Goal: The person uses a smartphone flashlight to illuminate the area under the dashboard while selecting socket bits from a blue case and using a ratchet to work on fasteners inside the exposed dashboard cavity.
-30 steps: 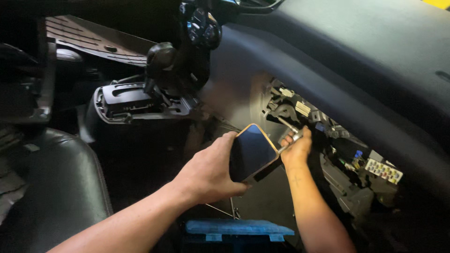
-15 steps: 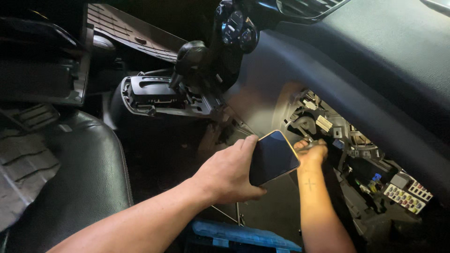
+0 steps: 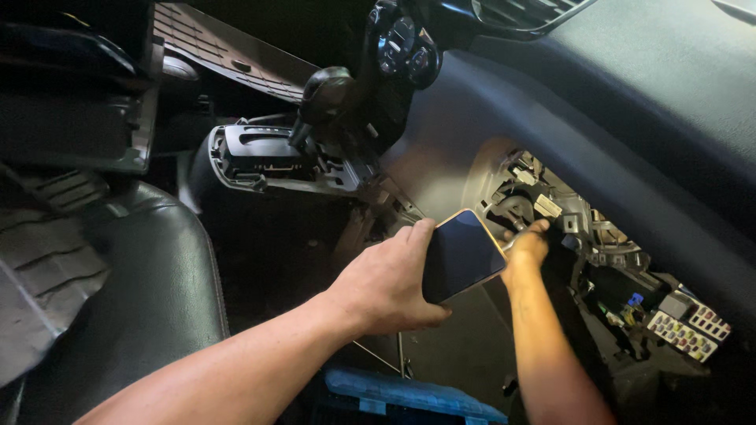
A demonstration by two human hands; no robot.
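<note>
Both hands sit a little further right and lower than a moment ago, and the view has swung so the gear lever (image 3: 324, 93) now stands nearer the middle. Left hand (image 3: 387, 285) is wrapped around one smartphone (image 3: 461, 254), fingers over its upper left edge, thumb underneath. That phone is a dark, blank slab with a pale gold rim, held in the air just in front of the opened lower dashboard. Its long axis runs slantwise, from lower left to upper right, with the screen tilted up toward the camera and its far side turned at the cavity.

Right hand (image 3: 528, 245) is just beside the phone's right corner, pushed into the exposed opening (image 3: 551, 208) where brackets and connectors show. Its fingers curl around something in there, but what they grip I cannot tell; it is too dark and cluttered.

Count it up: two hands, one phone, one gear lever, one round cluster of knobs (image 3: 403, 43) above it. Lower right, one fuse block (image 3: 689, 330) with rows of small coloured fuses. Bottom centre, one blue cloth-like piece (image 3: 409, 392) on the floor. Left, one black leather seat (image 3: 150, 291).
</note>
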